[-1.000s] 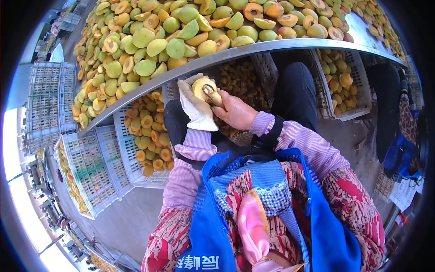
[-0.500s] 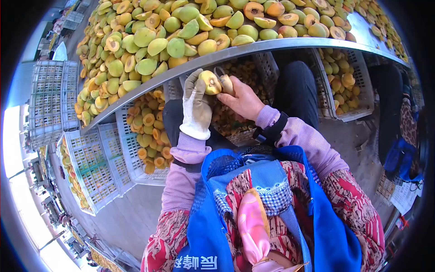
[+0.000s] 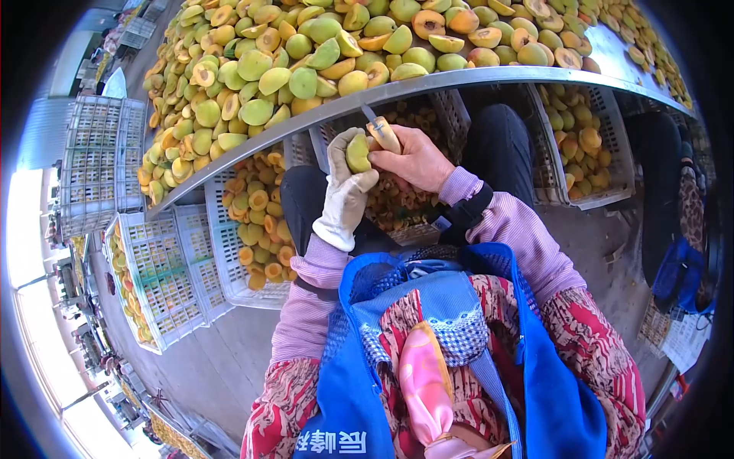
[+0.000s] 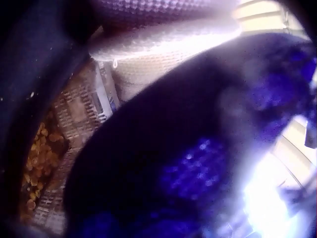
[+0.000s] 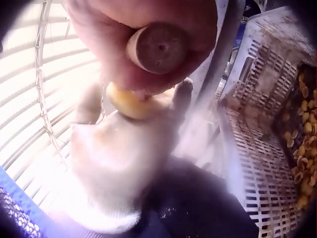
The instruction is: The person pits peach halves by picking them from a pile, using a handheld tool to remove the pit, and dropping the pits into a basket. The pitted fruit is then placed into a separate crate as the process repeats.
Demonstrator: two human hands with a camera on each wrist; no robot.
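Note:
My gloved left hand (image 3: pixel 344 195) holds a yellow-green peach half (image 3: pixel 358 153) between fingers and thumb, below the table's metal edge. Just right of it, my bare right hand (image 3: pixel 419 161) grips the pale wooden handle of a pitting knife (image 3: pixel 384 136). Its narrow metal blade points up and away, apart from the peach half. In the right wrist view the round handle end (image 5: pixel 163 48) pokes out of the right fist, with yellow flesh (image 5: pixel 126 102) close behind it. Only the glove's cuff (image 4: pixel 148 69) shows in the left wrist view; the fingers are out of sight.
Halved peaches (image 3: pixel 252 65) are heaped on the table (image 3: pixel 459 76). Beneath it, a crate (image 3: pixel 264 298) of halves stands left of the knees and another (image 3: pixel 604 191) right. Between the legs lies a crate of small pieces (image 5: pixel 302 163). Lattice crates (image 3: pixel 164 268) stand farther left.
The looped blade was in the peach flesh a second ago; the right hand has since drawn it out and turned it upward. The left hand has turned the peach half so its skin shows.

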